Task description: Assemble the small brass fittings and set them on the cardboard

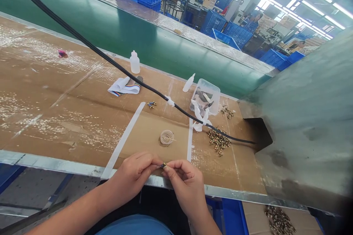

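Observation:
Over the front edge of the cardboard-covered bench point(82, 128), my left hand point(135, 172) and my right hand point(187, 183) meet fingertip to fingertip. Between them they pinch a small brass and dark part point(163, 165); its exact kind is too small to make out. Just beyond my fingers stands a small round clear tub point(167, 137) with a thin stick lying across it. A heap of small brass-coloured parts point(219, 138) lies to the right, and a few blue and brass parts point(151, 105) lie further back.
A black cable point(116, 65) crosses above the bench to the metal housing point(309, 128) at right. A clear plastic box point(213, 99), a squeeze bottle point(135, 63) and a folded striped ribbon point(124, 87) stand behind. A green conveyor belt point(165, 42) runs along the far side.

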The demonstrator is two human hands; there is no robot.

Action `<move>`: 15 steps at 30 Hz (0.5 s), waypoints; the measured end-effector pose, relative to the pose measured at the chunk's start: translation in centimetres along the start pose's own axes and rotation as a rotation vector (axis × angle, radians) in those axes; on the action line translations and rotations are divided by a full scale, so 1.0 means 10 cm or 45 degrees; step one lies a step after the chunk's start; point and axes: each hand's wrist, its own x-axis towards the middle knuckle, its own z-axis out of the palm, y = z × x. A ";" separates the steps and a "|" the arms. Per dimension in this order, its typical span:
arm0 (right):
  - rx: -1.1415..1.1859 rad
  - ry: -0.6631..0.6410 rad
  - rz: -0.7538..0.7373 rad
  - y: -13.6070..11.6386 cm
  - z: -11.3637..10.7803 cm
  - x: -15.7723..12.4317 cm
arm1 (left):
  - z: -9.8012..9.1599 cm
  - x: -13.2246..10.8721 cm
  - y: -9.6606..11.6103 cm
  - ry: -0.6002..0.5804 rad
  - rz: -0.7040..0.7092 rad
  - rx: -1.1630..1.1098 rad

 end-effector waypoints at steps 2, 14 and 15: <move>0.035 -0.014 0.021 -0.01 0.00 0.01 | -0.01 0.02 0.01 0.010 -0.015 -0.009; 0.091 0.041 -0.002 -0.05 0.02 0.05 | -0.02 0.10 0.07 0.040 -0.006 0.006; 0.089 0.045 -0.003 -0.05 0.02 0.05 | -0.02 0.10 0.07 0.038 -0.009 0.006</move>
